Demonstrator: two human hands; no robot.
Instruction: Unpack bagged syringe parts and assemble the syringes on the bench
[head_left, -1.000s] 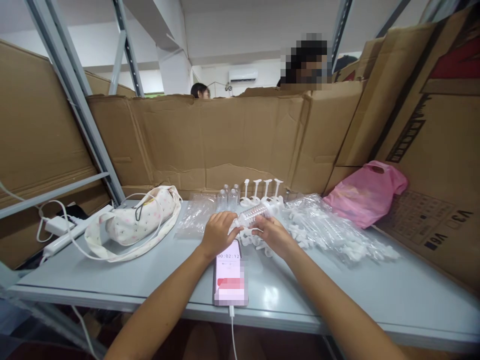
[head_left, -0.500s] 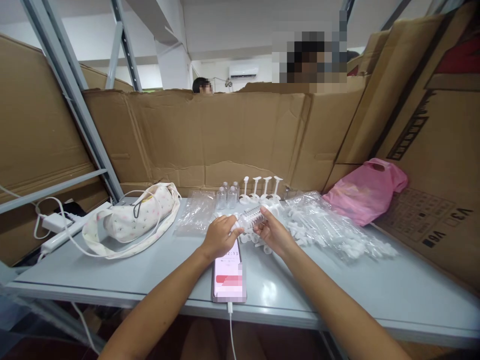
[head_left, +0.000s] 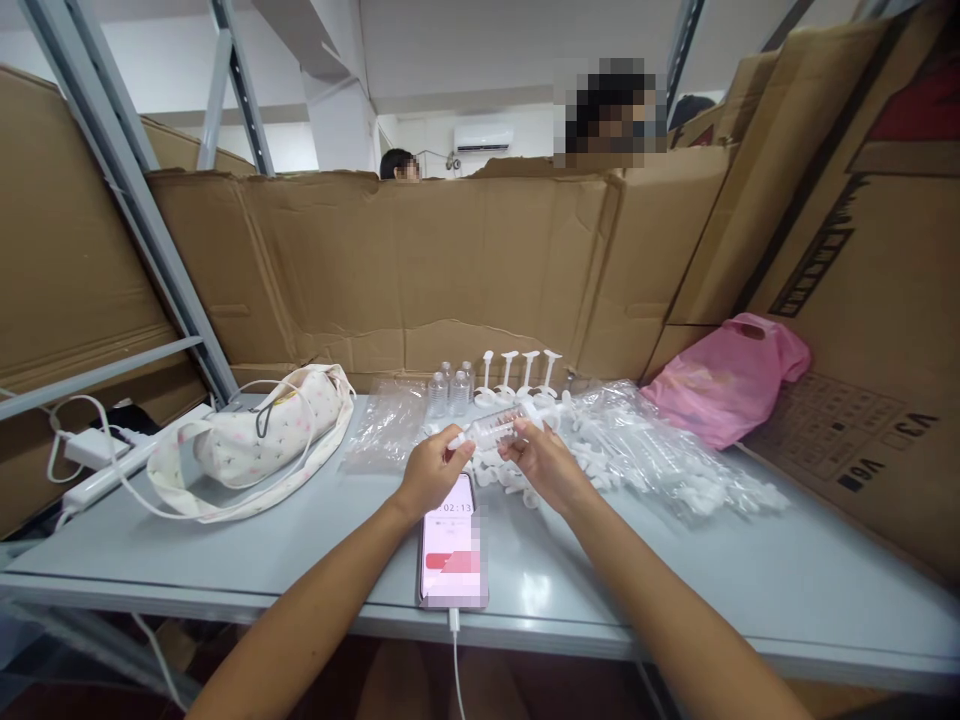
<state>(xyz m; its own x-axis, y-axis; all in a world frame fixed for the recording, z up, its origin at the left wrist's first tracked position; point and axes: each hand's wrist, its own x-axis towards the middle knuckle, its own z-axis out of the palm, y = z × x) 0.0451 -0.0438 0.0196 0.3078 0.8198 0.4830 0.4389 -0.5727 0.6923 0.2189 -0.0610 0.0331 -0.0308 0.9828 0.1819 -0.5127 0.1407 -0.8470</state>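
Note:
A small clear ribbed plastic bottle (head_left: 493, 430) lies nearly level between my hands above the table. My left hand (head_left: 429, 468) is closed around its left end, where a white part shows at the fingers. The fingers of my right hand (head_left: 546, 462) pinch the right end. Beneath and behind the hands is a pile of white plastic parts (head_left: 514, 475). Several matching clear bottles (head_left: 459, 392) stand upright at the back. Beside them several white T-shaped pieces (head_left: 529, 372) stand in a row. Below my left hand lies a phone (head_left: 450, 560) with a lit timer screen.
Clear plastic bags (head_left: 675, 455) with white parts lie at the right, beside a pink bag (head_left: 739, 385). Another clear bag (head_left: 390, 425) and a patterned cloth bag (head_left: 262, 440) lie left. A power strip (head_left: 135, 462) sits further left. Cardboard (head_left: 420, 260) walls the back; people are beyond.
The bottle has tilted slightly and more of its length shows between my hands. Both hands still hold it. The whole view has shifted a little.

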